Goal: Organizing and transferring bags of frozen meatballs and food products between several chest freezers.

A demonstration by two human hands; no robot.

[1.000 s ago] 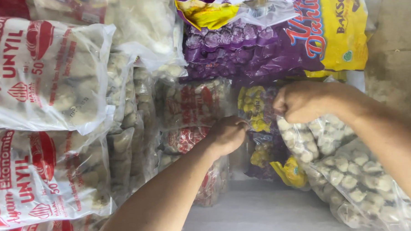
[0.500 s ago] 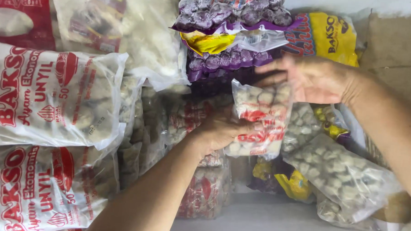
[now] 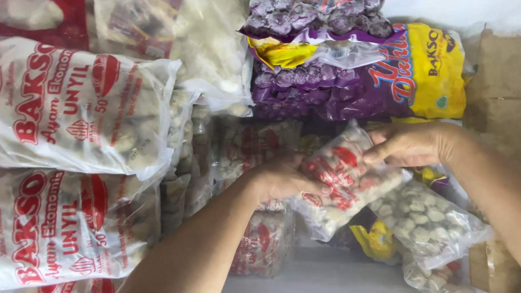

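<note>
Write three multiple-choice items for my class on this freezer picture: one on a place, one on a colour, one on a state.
1. Where does the purple-and-yellow bag lie, seen from the small packet in the hands?
A. above it in the picture
B. below it
C. to its left

2. What colour is the print on the two big white bags at the left?
A. green
B. red
C. blue

3. How is the small packet held?
A. by the left hand alone
B. by both hands
C. by no hand; it lies loose

Answers:
1 A: the purple-and-yellow bag sits toward the top edge, over the packet.
2 B: the lettering and emblems on both bags are red.
3 B: the left hand grips its near side and the right hand its far end.
</note>
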